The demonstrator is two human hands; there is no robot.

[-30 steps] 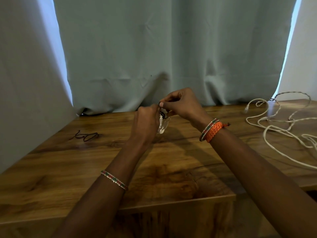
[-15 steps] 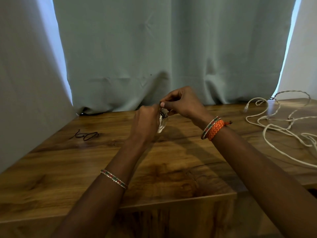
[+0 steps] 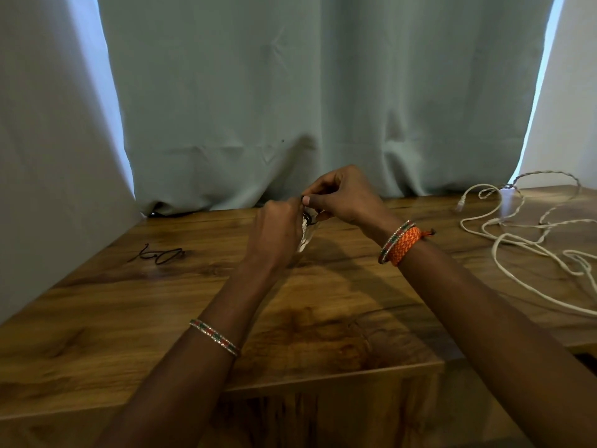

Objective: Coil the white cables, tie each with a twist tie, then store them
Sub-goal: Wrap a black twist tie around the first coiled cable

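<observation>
Both of your hands meet above the middle of the wooden bench [image 3: 97,318], close to the grey curtain [image 3: 307,92] that hangs behind it. Your left hand [image 3: 274,234] is clenched around a small coiled white cable [image 3: 305,237], most of which is hidden behind your fingers; only a pale bit of the bundle shows below and to the right of your fist. Your right hand [image 3: 342,197] pinches a dark twist tie [image 3: 308,218] between thumb and forefinger, right at the top of that bundle, with the other fingers curled. The two hands touch or nearly touch at the pinch.

On the far right of the bench lies a loose white cable [image 3: 517,250], spread out in open loops, with one plug end [image 3: 460,205] pointing toward the curtain. It sits well apart from your hands. On the left side of the bench, also well apart, lies a spare dark twist tie [image 3: 160,254], bent into a small squiggle.

You wear a thin beaded bracelet [image 3: 214,337] on your left forearm, and a woven orange band [image 3: 405,244] beside another beaded bracelet on your right wrist.
</observation>
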